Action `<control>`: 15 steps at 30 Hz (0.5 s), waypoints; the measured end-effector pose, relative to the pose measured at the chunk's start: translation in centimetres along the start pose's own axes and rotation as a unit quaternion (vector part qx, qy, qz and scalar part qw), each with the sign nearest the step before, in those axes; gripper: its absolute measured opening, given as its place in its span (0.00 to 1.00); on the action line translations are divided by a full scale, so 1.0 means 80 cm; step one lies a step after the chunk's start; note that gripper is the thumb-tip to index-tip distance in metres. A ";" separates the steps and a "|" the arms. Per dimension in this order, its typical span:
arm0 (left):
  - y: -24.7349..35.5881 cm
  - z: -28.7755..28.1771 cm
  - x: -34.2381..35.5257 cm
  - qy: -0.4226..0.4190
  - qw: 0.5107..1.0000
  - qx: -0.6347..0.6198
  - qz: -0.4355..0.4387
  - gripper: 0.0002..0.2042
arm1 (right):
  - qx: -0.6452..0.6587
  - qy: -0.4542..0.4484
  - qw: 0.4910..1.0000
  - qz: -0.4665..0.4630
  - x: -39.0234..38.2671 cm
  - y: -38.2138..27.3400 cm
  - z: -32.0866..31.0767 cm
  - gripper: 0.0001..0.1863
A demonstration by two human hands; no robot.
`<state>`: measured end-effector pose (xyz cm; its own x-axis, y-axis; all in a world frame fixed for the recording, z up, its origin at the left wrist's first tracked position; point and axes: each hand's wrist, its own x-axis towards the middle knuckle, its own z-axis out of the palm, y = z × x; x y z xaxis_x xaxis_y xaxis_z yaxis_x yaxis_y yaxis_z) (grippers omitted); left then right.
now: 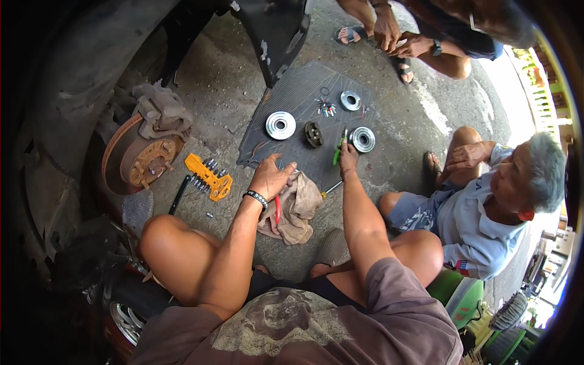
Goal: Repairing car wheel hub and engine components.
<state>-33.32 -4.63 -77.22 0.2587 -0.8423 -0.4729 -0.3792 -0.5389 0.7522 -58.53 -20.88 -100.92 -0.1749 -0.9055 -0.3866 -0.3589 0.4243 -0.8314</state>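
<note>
My right hand (348, 159) is closed on green-handled pliers (337, 153), whose tips point away from me beside a shiny, round, grooved metal part (362, 139). My left hand (272, 177) hovers over a crumpled beige rag (301, 207), its fingers spread and apparently holding nothing. A red-handled tool (277, 210) lies on the rag, its far end hidden by that hand. Beyond the hands, a dark rubber mat (274, 104) bears a second silver pulley-like disc (280, 125), a smaller silver ring (350, 101), a dark round part (313, 135) and several small pieces (325, 108).
An orange socket holder (208, 176) with sockets and a black-handled tool (179, 194) lie at left, near a rusty brake disc (146, 161). A screwdriver (324, 194) lies beside the rag. One person (486, 207) sits at right; another person's hands (398, 39) show at far right.
</note>
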 end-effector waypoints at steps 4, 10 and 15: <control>-0.064 -0.024 -0.015 -0.016 0.982 -0.157 -0.100 0.36 | -0.287 0.032 0.947 -0.139 -0.039 0.012 0.054 0.32; -0.101 0.017 0.051 -0.031 0.943 -0.307 -0.121 0.32 | -0.195 0.173 0.950 -0.175 -0.067 0.007 0.041 0.25; -0.155 0.094 0.190 0.076 0.904 -0.392 -0.153 0.27 | 0.006 -0.079 0.996 -0.045 -0.085 -0.029 0.047 0.18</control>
<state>-31.32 -10.89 -97.18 0.3873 -0.6120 -0.6895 0.4612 -0.5190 0.7197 -53.08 -15.71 -97.85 0.0039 -0.9301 -0.3672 -0.3555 0.3419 -0.8699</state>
